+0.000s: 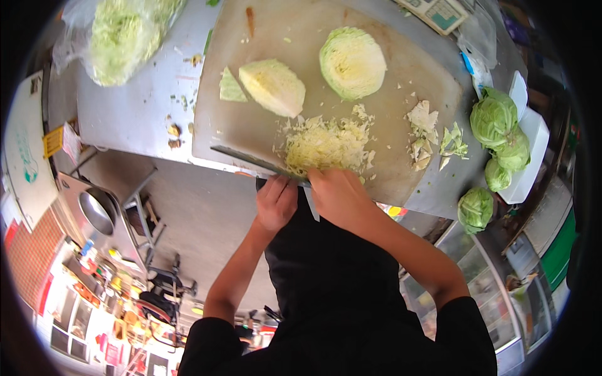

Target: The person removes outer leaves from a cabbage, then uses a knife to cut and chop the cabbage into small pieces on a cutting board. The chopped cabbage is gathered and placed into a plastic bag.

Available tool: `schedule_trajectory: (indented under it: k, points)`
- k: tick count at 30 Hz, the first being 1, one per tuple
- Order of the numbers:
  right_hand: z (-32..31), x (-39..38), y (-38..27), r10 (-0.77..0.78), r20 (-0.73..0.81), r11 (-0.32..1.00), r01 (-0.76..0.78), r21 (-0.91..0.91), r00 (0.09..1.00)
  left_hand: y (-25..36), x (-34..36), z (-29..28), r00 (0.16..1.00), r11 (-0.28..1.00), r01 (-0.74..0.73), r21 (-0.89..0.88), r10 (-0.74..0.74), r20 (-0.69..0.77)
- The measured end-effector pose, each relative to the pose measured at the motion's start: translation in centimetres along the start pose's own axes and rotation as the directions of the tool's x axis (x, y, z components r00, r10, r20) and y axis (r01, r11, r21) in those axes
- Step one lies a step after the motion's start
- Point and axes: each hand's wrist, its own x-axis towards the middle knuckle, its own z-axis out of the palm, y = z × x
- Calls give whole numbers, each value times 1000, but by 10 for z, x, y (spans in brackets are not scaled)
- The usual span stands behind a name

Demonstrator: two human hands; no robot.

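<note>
Along the near edge of a pale, stained cutting board point(219, 122), shredded cabbage point(329, 145) lies in a loose, low heap, just beyond the person's two hands. The heap is cream to yellow-green, made of fine, tangled strips packed thick in the middle and thinning into stray flecks around the rim. Just left of it, a knife point(241, 156) with a dark, narrow-looking blade slants across the board's edge, its left end farther from the body and its other end running in among the fingers. The left hand point(277, 202) is curled at the lower side of the blade, while the right hand point(338, 193) has its fingers bunched by the knife's near end and against the shreds; the two are close together, and I cannot tell which of them grips the knife, as its handle is hidden. Beyond the heap sits a large rounded cabbage piece point(352, 64), pale yellow with a greener rim and fine layered lines. To its left lies a cabbage wedge point(273, 88), whitish at its lower right tip, with a flat green leaf piece point(232, 86) near its other end. Torn, creamy leaf scraps point(423, 133) are scattered on the right of the board. Past them, whole green cabbages point(494, 117) stand in a cluster by a white container point(532, 150).
</note>
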Motion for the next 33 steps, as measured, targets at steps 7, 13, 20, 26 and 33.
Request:
schedule_trajectory:
  k: [7,13,20,26,33]
  points:
    - [-41,-87,-4,-3,-321,998,-18,-64,947,91,52,-89,967,989,-131,-74,144,210]
    - [-3,-95,2,-73,-547,996,29,-89,834,103,131,-59,407,899,-434,58,138,903]
    - [63,-191,13,188,-674,951,-304,-56,714,40,152,-40,253,827,-535,-173,352,901]
    - [147,-242,-20,836,-311,440,-213,873,452,30,194,15,220,706,-624,-334,569,792]
    - [220,-113,-26,952,-106,-27,423,906,287,3,185,14,239,751,-540,-380,570,786]
